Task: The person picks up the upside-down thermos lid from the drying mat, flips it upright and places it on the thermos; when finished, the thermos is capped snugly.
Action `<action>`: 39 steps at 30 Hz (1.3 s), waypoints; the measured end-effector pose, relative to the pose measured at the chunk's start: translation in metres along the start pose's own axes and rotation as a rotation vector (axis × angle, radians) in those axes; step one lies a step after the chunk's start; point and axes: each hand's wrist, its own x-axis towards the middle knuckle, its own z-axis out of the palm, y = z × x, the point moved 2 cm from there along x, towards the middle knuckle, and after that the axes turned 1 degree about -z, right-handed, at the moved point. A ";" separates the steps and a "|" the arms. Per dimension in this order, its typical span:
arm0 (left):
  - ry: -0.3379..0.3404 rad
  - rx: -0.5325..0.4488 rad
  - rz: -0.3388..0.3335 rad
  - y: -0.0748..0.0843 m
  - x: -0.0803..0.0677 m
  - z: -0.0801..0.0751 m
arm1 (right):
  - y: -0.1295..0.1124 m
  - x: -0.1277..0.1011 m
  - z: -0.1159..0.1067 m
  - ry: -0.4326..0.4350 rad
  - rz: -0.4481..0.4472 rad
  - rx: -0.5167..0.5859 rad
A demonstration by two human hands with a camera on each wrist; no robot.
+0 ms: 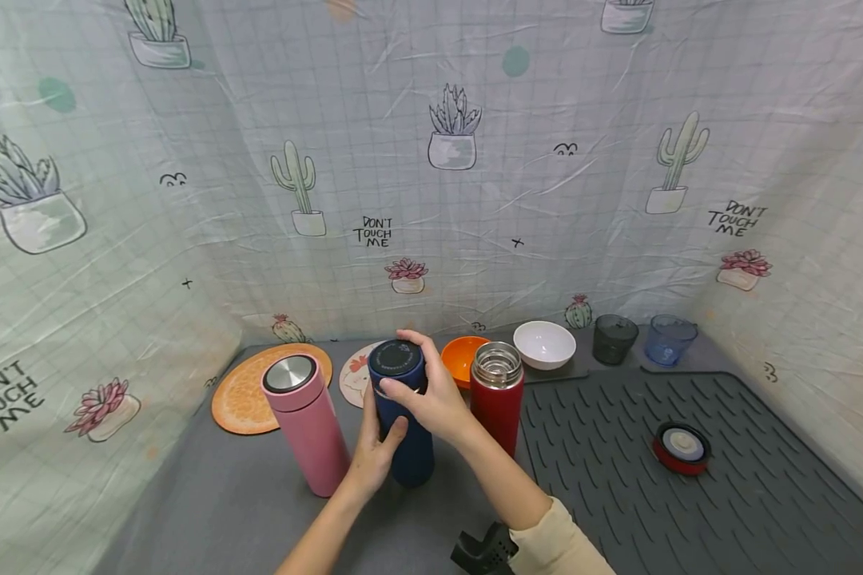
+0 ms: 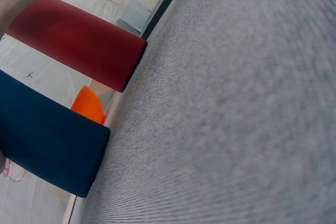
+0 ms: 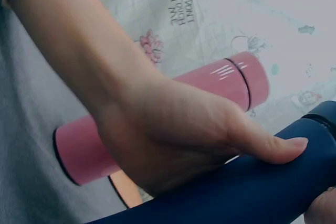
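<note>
A navy flask stands upright on the grey table between a pink flask with a steel-topped lid and a red flask whose steel mouth is uncovered. My left hand grips the navy flask's body. My right hand curls round its dark lid. A red lid lies alone on the ribbed mat at the right. The left wrist view shows the navy flask and red flask from low down. In the right wrist view, my left hand holds the navy flask in front of the pink flask.
Behind the flasks lie an orange round mat, a picture coaster, an orange bowl, a white bowl, a dark glass and a blue glass. A ribbed grey mat covers the right side. Cactus-print cloth walls three sides.
</note>
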 end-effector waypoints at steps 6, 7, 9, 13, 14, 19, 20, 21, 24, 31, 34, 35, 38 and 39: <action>0.006 0.012 0.010 0.000 0.000 0.002 | -0.001 -0.002 -0.003 0.002 -0.012 0.057; 0.005 0.016 0.014 0.000 0.000 0.002 | -0.002 -0.002 -0.003 0.009 -0.006 0.069; 0.007 0.024 0.019 0.000 0.000 0.002 | -0.003 -0.002 -0.003 0.010 0.014 0.083; 0.019 0.028 0.013 0.000 -0.001 0.003 | -0.005 -0.001 -0.007 -0.052 0.078 0.143; 0.022 0.031 0.014 0.000 -0.001 0.003 | -0.005 -0.001 -0.008 -0.073 0.092 0.165; 0.024 0.037 0.025 -0.001 0.000 0.003 | -0.003 0.001 -0.012 -0.087 0.105 0.239; 0.023 0.037 0.026 -0.001 0.001 0.003 | -0.002 0.001 -0.012 -0.071 0.101 0.229; 0.023 0.038 0.023 -0.001 0.000 0.003 | -0.001 0.002 -0.012 -0.056 0.094 0.218; 0.028 0.049 0.018 -0.002 0.000 0.002 | -0.001 0.001 -0.011 -0.054 0.107 0.200; 0.033 0.053 0.027 -0.002 0.000 0.002 | -0.004 0.001 -0.013 -0.114 0.082 0.213; 0.029 0.060 0.013 -0.001 0.000 0.002 | -0.003 0.001 -0.013 -0.096 0.088 0.151; 0.029 0.060 0.007 -0.001 0.000 0.002 | -0.002 0.001 -0.013 -0.105 0.100 0.139; 0.033 0.065 0.007 -0.001 0.000 0.002 | -0.003 0.000 -0.012 -0.151 0.130 0.168; 0.035 0.063 0.009 -0.001 0.000 0.002 | -0.003 0.000 -0.012 -0.166 0.137 0.196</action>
